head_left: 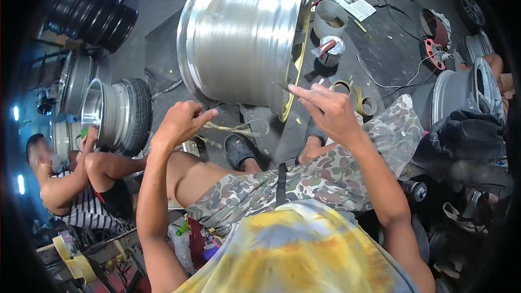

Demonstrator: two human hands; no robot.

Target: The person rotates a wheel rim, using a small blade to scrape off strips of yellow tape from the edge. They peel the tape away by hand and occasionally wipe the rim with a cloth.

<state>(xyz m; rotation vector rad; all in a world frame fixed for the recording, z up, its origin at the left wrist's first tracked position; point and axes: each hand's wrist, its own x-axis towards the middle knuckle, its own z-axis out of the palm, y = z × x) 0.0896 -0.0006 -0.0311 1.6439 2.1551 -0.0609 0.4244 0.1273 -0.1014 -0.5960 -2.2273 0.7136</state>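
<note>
In front of me a large bare-metal wheel rim (239,38) lies on its side, with yellow tape (286,109) along its right-hand lip. My right hand (331,109) is closed on a thin dark blade-like tool (282,86), whose tip is close to that lip. Left of the rim's lower edge is my left hand (185,122), apart from the metal, its fingers curled in. A crumpled yellowish strip (230,128) shows just beyond its fingertips. Whether those fingers grip the strip I cannot make out.
A paint can (331,51) with a red-brown tube on top stands right of the rim, beside a grey bucket (330,16). Tape rolls (369,106) lie near my right hand. A person (81,179) sits at left by other wheels (116,109). Another rim (453,97) is at right.
</note>
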